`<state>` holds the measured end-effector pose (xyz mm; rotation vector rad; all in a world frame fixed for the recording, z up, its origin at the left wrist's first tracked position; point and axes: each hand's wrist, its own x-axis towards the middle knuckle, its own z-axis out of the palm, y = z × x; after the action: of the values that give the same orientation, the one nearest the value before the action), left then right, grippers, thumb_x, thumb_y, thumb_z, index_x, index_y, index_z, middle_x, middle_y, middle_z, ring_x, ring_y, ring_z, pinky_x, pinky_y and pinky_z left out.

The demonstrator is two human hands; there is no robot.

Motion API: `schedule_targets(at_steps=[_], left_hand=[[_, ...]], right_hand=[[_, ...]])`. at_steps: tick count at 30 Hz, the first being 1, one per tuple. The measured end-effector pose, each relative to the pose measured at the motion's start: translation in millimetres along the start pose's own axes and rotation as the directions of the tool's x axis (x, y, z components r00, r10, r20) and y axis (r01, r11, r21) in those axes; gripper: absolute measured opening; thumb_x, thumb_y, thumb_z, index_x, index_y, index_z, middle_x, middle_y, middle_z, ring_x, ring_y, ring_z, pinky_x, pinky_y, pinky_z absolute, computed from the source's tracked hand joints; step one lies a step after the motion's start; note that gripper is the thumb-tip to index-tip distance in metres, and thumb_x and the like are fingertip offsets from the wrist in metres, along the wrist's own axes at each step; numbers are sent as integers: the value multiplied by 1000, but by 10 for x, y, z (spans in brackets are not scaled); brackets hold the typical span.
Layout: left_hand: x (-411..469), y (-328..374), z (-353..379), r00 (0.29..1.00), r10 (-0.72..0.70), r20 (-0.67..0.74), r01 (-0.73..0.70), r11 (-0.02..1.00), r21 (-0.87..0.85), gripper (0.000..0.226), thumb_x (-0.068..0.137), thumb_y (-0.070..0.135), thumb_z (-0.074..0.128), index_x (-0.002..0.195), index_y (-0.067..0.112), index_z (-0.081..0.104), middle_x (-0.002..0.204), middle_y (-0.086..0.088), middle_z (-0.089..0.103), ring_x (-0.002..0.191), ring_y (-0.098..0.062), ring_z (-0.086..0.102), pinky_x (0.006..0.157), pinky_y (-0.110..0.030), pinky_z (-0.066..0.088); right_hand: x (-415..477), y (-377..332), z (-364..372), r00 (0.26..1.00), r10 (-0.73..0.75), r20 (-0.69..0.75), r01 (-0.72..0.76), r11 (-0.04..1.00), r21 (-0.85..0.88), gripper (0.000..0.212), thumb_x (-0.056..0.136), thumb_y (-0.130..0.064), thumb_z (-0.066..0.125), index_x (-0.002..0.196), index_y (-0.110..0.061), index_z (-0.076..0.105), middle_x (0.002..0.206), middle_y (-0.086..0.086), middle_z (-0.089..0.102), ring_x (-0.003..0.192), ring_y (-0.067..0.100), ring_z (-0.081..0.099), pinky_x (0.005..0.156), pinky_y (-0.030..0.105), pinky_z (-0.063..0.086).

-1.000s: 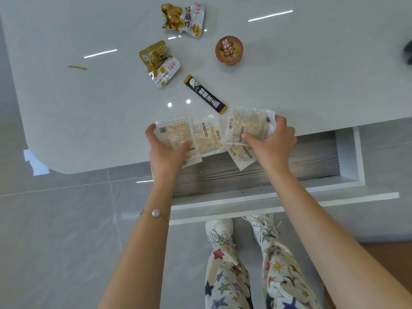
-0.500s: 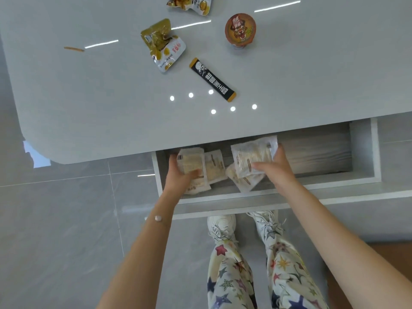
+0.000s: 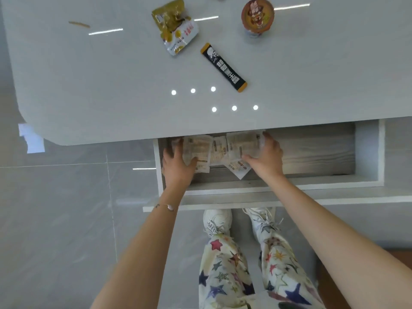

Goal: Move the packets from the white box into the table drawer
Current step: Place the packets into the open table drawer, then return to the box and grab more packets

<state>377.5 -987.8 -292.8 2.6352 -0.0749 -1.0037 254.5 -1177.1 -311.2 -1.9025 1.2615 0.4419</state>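
Pale, crinkly plastic packets point(image 3: 219, 152), now down inside the open drawer point(image 3: 312, 152) at mid-frame, low against its wood-grain floor and tucked up toward the table edge. Half a second back, held higher, above the drawer's front; a second back, up on the tabletop point(image 3: 111, 85) rim itself. So: lifted off the table, carried forward and down, all but delivered.

Left hand point(image 3: 178, 163) at the left end of the bundle, thumb pressed over the front of the outermost packet, fingers curled behind, partly lost in the shadow under the table. Right hand point(image 3: 266, 156) at the right end, thumb on top, fingers wrapped round the far side. Both closed on the packets, neither yet let go. One corner of a lower packet poking out down-right, toward the drawer front.

Judged from this: placing step nearly complete for this batch, only the release and withdrawal left. No white box anywhere in frame, so no telling whether more packets wait in it.

Up on the tabletop, untouched: a gold snack pouch point(image 3: 175, 25) at upper centre, a black stick sachet point(image 3: 224, 66) lying diagonally below it, a small round cup point(image 3: 257, 15) at upper right. Well apart from the drawer, all three.
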Motion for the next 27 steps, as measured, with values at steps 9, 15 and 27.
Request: schedule_targets(at_steps=[9,15,27], left_hand=[[-1291,676,-1128,894,441,-75,-384,842,379,53,95,42,48,144,24,39,154,-6,32,138,-29,34,116,-47,18],[-2145,1178,-2275,896,423,-133,-308,810,500,58,98,50,36,150,27,22,158,-4,23,145,-32,18,119,-51,11],[-4034,548,-4025,876,83,-476,32,973,227,54,97,53,37,145,27,33,156,-5,27,143,-28,24,114,-45,18]], right_hand=[[-1260,-915,-1159,933,-293,209,360,737,-572,64,87,-40,57,143,-26,29,138,5,48,127,30,41,106,46,31],[-2159,-1852,-2218,852,-453,263,479,470,-741,67,89,-26,52,148,-22,21,143,9,37,135,31,28,115,49,13],[-4291,-3519,-2542,498,-732,465,732,68,-678,61,96,-40,44,149,-22,19,148,9,34,135,29,30,112,45,19]])
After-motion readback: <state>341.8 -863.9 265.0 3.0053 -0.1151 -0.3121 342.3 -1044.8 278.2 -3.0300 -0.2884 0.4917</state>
